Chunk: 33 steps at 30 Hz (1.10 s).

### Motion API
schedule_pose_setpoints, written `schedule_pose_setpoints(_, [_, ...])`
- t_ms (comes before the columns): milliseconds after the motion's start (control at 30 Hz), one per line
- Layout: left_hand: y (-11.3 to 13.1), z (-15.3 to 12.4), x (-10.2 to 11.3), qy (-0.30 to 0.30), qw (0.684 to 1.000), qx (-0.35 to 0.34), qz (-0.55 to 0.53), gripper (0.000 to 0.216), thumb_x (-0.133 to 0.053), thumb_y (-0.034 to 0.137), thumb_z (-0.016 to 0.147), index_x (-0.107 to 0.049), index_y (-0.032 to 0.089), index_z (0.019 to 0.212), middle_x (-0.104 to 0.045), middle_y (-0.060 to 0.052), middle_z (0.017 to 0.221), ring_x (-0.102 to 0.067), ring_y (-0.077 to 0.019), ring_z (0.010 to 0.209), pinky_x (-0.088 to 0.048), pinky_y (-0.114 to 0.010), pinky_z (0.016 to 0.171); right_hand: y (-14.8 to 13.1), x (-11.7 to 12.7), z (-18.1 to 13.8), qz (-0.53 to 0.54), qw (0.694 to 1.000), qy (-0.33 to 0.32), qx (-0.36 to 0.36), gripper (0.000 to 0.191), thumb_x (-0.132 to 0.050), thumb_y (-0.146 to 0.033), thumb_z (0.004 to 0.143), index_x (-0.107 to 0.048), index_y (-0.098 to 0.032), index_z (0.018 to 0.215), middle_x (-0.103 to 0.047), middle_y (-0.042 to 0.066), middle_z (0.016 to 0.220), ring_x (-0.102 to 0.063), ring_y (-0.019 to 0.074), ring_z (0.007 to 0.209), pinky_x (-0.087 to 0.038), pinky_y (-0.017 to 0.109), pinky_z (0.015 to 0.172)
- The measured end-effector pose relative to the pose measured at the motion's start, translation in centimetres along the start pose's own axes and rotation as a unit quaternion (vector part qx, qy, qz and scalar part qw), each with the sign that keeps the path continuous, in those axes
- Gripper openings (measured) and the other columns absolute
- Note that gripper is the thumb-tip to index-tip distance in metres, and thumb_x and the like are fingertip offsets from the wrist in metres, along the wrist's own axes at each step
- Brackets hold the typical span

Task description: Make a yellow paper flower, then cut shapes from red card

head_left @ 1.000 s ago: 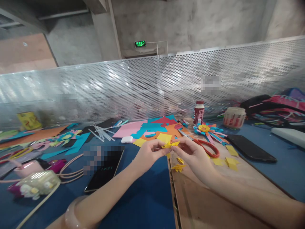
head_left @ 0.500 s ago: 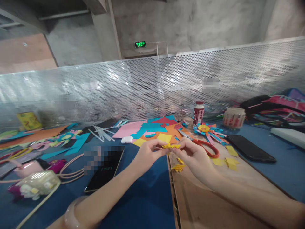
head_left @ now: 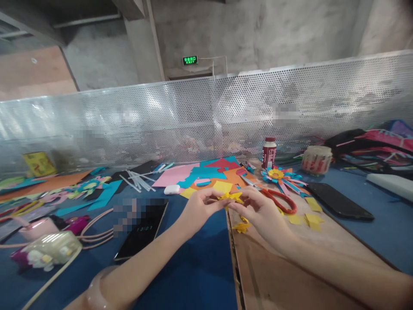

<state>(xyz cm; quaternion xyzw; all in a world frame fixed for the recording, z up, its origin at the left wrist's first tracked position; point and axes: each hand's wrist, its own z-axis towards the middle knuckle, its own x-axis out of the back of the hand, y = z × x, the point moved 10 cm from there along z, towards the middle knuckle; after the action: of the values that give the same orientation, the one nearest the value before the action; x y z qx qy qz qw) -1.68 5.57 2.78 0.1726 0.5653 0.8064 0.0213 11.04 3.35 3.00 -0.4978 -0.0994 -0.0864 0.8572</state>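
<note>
A small yellow folded-paper flower (head_left: 231,196) is held up over the table between both hands. My left hand (head_left: 201,207) pinches its left side between thumb and fingers. On the other side, my right hand (head_left: 261,213) has its thumb and fingertips closed at the flower's right edge. Below them, another yellow folded-paper piece (head_left: 241,227) lies on the brown board, partly near the right hand. Scissors with red-orange handles (head_left: 287,203) rest just behind the right hand, beside yellow paper squares (head_left: 312,220).
Coloured paper sheets (head_left: 206,173) and glue sticks (head_left: 138,180) lie at the back. A blue and yellow paper flower (head_left: 276,174) sits before a dark red bottle (head_left: 269,154). Phones lie left (head_left: 145,232) and right (head_left: 340,201). A perforated metal screen (head_left: 200,116) stands behind.
The yellow flower has turned slightly, showing its petals more. My right hand's fingers have shifted a little along its right edge; my left hand has hardly moved.
</note>
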Motion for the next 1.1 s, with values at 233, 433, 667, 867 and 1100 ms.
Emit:
schedule_pose_setpoints(233, [0.1,-0.1,-0.4,-0.013,0.999,-0.009,0.031,0.019,-0.065,0.034,0.07,-0.062,0.017,0.078,-0.064,-0.003,0.082,-0.058,-0.0155,0.079,-0.046,-0.032,0.077,0.7,-0.3,-0.1,0.062,0.998,-0.015,-0.029,0.023,-0.057,-0.041,0.077,-0.055,-0.018,0.074,-0.052,0.0,0.07,-0.046,0.011,0.06,-0.035,0.023,0.052])
schedule_pose_setpoints(433, [0.3,-0.2,-0.5,-0.015,0.997,-0.007,0.07,0.021,-0.065,0.029,0.068,-0.062,0.017,0.084,-0.064,-0.003,0.087,-0.058,-0.0154,0.078,-0.045,-0.031,0.075,0.1,-0.4,0.0,0.04,0.998,-0.045,-0.007,0.025,-0.056,-0.038,0.078,-0.05,-0.018,0.064,-0.047,-0.002,0.063,-0.042,0.01,0.057,-0.033,0.022,0.051])
schedule_pose_setpoints(667, [-0.7,-0.1,0.1,-0.001,0.999,0.035,0.023,0.016,-0.062,0.031,0.071,-0.059,0.016,0.077,-0.062,-0.002,0.079,-0.056,-0.0143,0.075,-0.043,-0.029,0.073,1.3,-1.0,0.3,0.02,0.996,-0.06,-0.066,0.029,-0.063,-0.043,0.07,-0.054,-0.018,0.081,-0.054,-0.001,0.068,-0.048,0.012,0.061,-0.037,0.023,0.054])
schedule_pose_setpoints(867, [-1.2,-0.2,-0.7,-0.035,0.997,0.062,-0.033,0.018,-0.06,0.03,0.072,-0.057,0.016,0.083,-0.06,-0.003,0.083,-0.054,-0.0146,0.078,-0.043,-0.028,0.07,1.7,-1.3,0.2,0.051,0.995,-0.057,-0.068,0.026,-0.054,-0.043,0.077,-0.059,-0.017,0.08,-0.057,0.0,0.069,-0.05,0.0118,0.062,-0.039,0.023,0.055])
schedule_pose_setpoints(1100, [-0.6,-0.2,-1.2,-0.057,0.997,0.033,0.035,0.02,-0.061,0.032,0.072,-0.058,0.016,0.083,-0.061,-0.004,0.083,-0.056,-0.0161,0.08,-0.042,-0.03,0.074,1.8,-1.4,-0.1,0.069,0.993,-0.07,-0.068,0.025,-0.053,-0.041,0.077,-0.058,-0.016,0.076,-0.056,0.001,0.069,-0.051,0.0122,0.062,-0.04,0.023,0.056])
